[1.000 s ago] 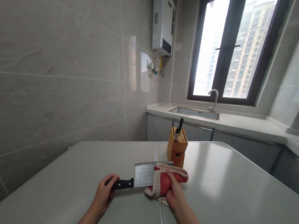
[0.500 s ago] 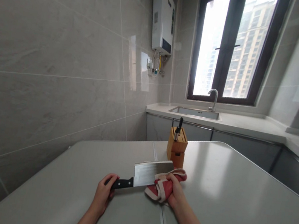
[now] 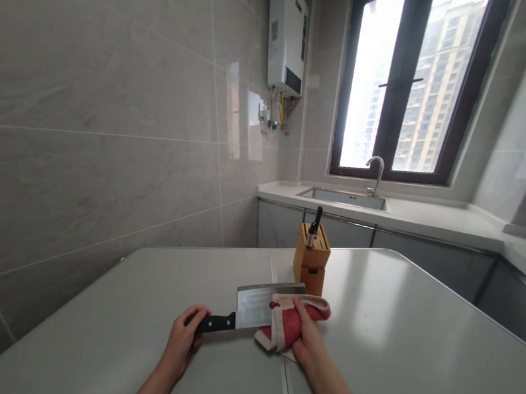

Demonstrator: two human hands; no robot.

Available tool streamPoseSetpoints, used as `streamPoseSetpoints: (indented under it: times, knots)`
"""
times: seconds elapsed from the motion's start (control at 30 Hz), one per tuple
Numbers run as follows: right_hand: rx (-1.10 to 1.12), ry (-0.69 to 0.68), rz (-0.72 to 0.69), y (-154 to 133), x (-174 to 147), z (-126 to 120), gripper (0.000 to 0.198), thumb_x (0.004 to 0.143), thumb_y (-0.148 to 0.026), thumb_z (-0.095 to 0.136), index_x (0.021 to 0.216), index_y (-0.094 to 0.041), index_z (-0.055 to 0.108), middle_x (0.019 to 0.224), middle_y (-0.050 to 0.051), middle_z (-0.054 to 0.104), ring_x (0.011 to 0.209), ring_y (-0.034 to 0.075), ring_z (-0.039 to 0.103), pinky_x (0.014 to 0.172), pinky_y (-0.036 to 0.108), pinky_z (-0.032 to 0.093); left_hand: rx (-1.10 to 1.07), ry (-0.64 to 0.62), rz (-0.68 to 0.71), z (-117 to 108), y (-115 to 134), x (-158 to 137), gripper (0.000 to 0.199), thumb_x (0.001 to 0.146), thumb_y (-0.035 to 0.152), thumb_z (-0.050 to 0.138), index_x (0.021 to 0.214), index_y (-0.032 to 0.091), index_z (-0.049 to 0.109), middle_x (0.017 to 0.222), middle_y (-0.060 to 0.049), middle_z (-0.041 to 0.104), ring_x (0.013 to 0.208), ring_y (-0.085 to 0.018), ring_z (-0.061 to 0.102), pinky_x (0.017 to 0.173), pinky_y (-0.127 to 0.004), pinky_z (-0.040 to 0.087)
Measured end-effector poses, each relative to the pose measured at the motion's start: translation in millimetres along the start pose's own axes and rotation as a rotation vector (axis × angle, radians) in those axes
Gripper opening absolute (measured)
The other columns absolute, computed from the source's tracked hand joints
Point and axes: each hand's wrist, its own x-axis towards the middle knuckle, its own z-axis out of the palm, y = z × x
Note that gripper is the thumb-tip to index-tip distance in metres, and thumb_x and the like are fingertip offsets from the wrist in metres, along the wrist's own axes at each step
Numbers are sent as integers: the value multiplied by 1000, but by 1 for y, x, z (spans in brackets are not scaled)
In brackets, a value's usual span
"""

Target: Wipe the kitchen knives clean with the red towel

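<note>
My left hand [image 3: 186,339] is closed round the black handle of a cleaver [image 3: 253,307], whose broad steel blade points to the right above the table. In my right hand [image 3: 308,340] is a red and cream cloth [image 3: 289,326], bunched against the right end of the blade and covering part of it. My right fingers are partly hidden in the cloth's folds. Just behind the blade tip stands a wooden knife block [image 3: 312,257], with black-handled tools in its slots.
The pale table [image 3: 394,380] has a metal seam running across it. Beyond it is a white counter [image 3: 441,217] with a sink [image 3: 343,198] and a faucet [image 3: 377,176] below a window. A tiled wall [image 3: 111,77] rises on the left, with a water heater [image 3: 288,33] mounted on it.
The cloth has shifted slightly on the blade and its folds lie differently, covering more of the blade's right end. My left hand and the cleaver's handle stay almost where they were.
</note>
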Motion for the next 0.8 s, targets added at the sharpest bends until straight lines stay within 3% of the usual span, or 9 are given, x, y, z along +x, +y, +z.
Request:
streamPoseSetpoints:
  times: [0.27, 0.53, 0.8]
  knots:
    - [-18, 51, 18, 0, 1, -4, 25, 56, -18, 73, 75, -16, 56, 66, 4, 70, 60, 20, 66, 64, 32, 55, -5, 21, 8, 1, 0, 0, 32, 62, 43, 69, 76, 16, 61, 72, 1, 58, 43, -5, 43, 30, -13, 24]
    - [-30, -25, 35, 1, 2, -5, 22, 53, -10, 66, 57, -20, 46, 47, -3, 59, 46, 13, 57, 53, 24, 50, -15, 21, 2, 1, 1, -1, 32, 63, 43, 68, 77, 16, 60, 74, 1, 58, 43, -4, 42, 31, -13, 24]
    - [-31, 5, 13, 1, 5, -7, 22, 54, -14, 71, 65, -18, 51, 55, -2, 64, 53, 16, 62, 56, 27, 52, -19, 21, 13, 2, 2, -2, 32, 61, 43, 69, 76, 16, 61, 73, 1, 59, 43, -4, 43, 31, -14, 24]
